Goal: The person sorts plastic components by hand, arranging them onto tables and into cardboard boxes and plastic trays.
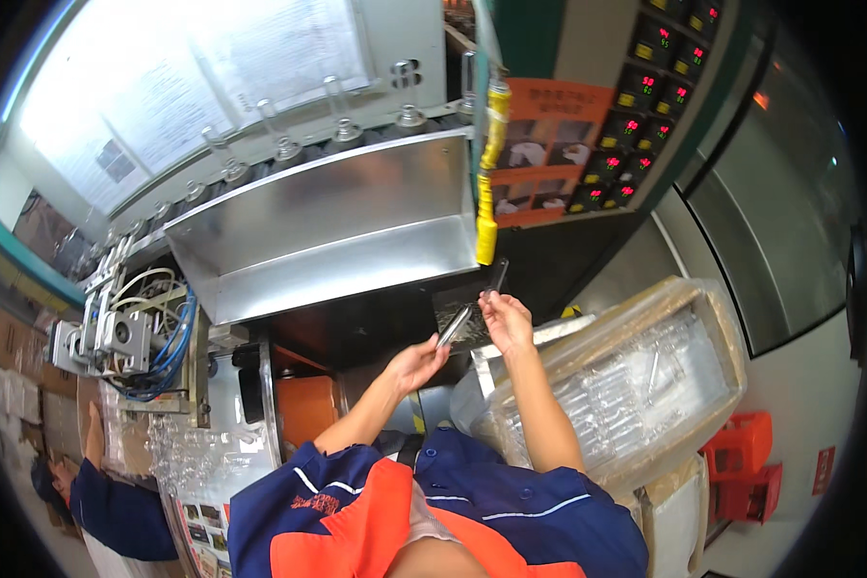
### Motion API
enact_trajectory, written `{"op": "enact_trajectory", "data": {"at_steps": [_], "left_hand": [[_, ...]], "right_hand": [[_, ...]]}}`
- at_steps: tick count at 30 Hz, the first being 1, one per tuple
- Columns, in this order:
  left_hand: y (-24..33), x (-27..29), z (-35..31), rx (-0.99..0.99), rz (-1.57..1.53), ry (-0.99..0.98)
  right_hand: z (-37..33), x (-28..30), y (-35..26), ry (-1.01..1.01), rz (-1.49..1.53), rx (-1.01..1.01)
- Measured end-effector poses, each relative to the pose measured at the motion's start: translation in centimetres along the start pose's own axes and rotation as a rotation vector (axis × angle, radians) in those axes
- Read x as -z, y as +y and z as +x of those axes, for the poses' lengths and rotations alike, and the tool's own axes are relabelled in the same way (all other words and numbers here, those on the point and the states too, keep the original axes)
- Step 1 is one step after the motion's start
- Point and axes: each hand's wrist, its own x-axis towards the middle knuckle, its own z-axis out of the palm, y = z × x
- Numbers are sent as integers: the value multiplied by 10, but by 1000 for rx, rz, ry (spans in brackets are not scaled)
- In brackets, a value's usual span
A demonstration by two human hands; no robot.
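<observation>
My left hand (419,366) is closed around the lower end of a shiny glass tube (456,328), which tilts up and away to the right. Just right of it, my right hand (506,320) pinches a second glass tube (499,274) that points upward. The two tubes are apart, both held over the dark gap below the metal trough. Right of my right forearm stands a plastic-lined carton (732,337), with many similar see-through glass tubes (607,400) lying in rows inside.
Beyond my hands is a steel trough (347,275), with glass pieces (347,131) upright on a conveyor behind it. A yellow-wrapped bar (486,222) hangs near my right hand. Machinery with blue hoses (178,337), loose glassware (197,453) and a co-worker's sleeve (120,511) are at left; red stools (740,448) at right.
</observation>
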Motion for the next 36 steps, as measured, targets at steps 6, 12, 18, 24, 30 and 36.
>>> {"op": "enact_trajectory", "data": {"at_steps": [6,12,18,24,30,36], "left_hand": [[23,91,-170,-475,137,-5],[28,88,-229,-775,76,55],[102,24,-240,-1270,675,147],[184,-31,-247,-1877,994,470],[268,-121,-299,-2270,909,895],[341,-143,-330,-2376,954,1080]], "right_hand": [[16,-1,41,-162,-4,-6],[-52,-3,72,-260,-9,-121],[-41,-167,116,-542,-847,514],[-49,-325,154,-753,-1023,1190],[-14,-464,216,-659,-1216,1027],[3,-505,244,-677,-1562,903]]}}
